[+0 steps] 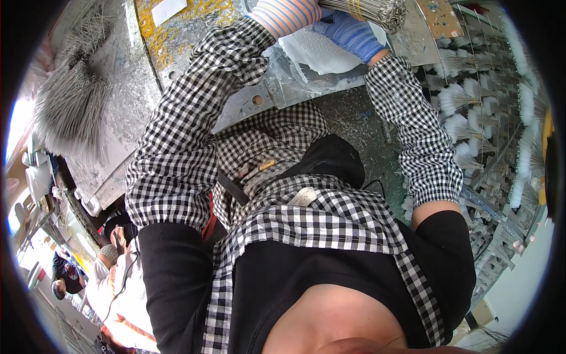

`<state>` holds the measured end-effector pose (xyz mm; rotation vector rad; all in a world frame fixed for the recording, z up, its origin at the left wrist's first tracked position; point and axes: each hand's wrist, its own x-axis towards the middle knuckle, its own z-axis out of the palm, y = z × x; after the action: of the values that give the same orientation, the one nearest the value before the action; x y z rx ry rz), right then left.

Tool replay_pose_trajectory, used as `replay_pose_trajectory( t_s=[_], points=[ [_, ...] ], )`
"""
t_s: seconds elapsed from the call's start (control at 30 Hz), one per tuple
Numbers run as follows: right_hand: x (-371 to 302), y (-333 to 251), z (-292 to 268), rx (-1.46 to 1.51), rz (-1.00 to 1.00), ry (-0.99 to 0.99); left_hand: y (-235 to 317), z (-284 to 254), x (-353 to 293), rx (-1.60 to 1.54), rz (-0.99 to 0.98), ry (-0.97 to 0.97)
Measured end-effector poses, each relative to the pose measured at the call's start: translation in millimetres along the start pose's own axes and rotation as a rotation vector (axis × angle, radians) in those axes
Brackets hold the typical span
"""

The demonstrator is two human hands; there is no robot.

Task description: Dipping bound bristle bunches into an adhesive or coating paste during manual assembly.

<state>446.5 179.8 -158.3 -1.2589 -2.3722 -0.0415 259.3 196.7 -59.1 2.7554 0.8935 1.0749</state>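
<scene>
At the top edge, my left hand (284, 16) wears a striped knit glove and closes around a bundle of thin metal wires (384, 13). The bundle points right, and its ends look looped. A thin yellow band circles it. My right hand (352, 36), in a blue knit glove, is closed on the bundle from its near side. The fingertips of both hands are hidden or cut off by the frame. Beneath my hands lies a white, bumpy plastic-like sheet (318, 54) on the worktable (321, 88).
Yellow rubber bands (159, 50) and a white paper (169, 10) lie on the left of the table. Farther left are heaps of thin wires (71, 109). At right, white-bristled brushes (463, 100) crowd a rack. Another person (118, 283) is at lower left.
</scene>
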Motion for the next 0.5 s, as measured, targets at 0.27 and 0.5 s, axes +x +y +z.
replay_pose_trajectory(
  t_s=[0.27,0.5],
  points=[
    [1,-5,-8,0.247,0.433,-0.52,1,3,-3,-0.042,-0.042,-0.007],
    [13,-56,-82,0.387,0.426,-0.188,19,-21,-22,-0.42,-0.502,0.294]
  ],
)
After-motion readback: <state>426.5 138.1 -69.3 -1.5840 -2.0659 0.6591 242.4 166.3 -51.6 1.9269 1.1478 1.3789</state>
